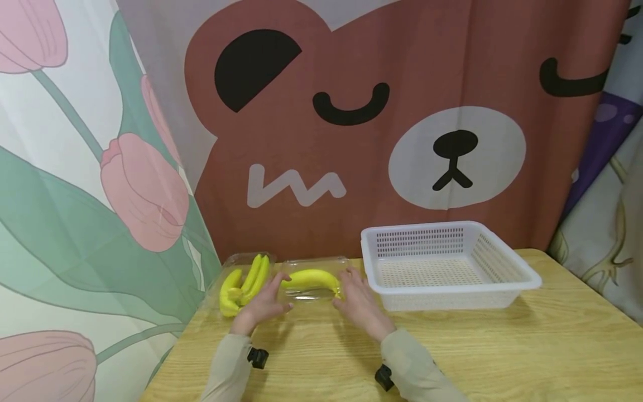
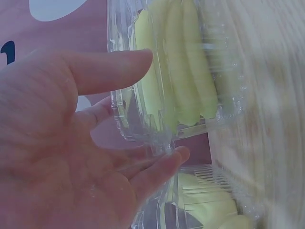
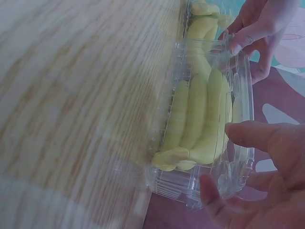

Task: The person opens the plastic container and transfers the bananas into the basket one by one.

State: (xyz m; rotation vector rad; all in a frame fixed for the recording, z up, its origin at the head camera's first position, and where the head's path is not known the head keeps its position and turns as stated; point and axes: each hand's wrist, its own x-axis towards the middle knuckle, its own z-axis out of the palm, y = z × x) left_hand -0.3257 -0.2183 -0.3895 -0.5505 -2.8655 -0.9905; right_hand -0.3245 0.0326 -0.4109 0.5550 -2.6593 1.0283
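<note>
A clear plastic clamshell box (image 1: 306,298) with yellow bananas (image 1: 311,278) inside lies on the table between my hands. My left hand (image 1: 266,304) holds its left end, with the thumb along one side and the fingertips at the corner in the left wrist view. My right hand (image 1: 358,301) is at the opposite end, thumb and fingers spread round the corner of the box. In the right wrist view the bananas (image 3: 195,114) show as a bunch through the plastic. Just beyond my left hand, a second clear box (image 1: 233,259) holds more bananas (image 1: 231,285).
To the right, a white perforated plastic basket (image 1: 452,300) stands on the wooden table (image 1: 482,352). A curtain (image 1: 281,234) printed with a bear's face hangs behind the table, and a tulip-patterned curtain (image 1: 85,251) hangs on the left.
</note>
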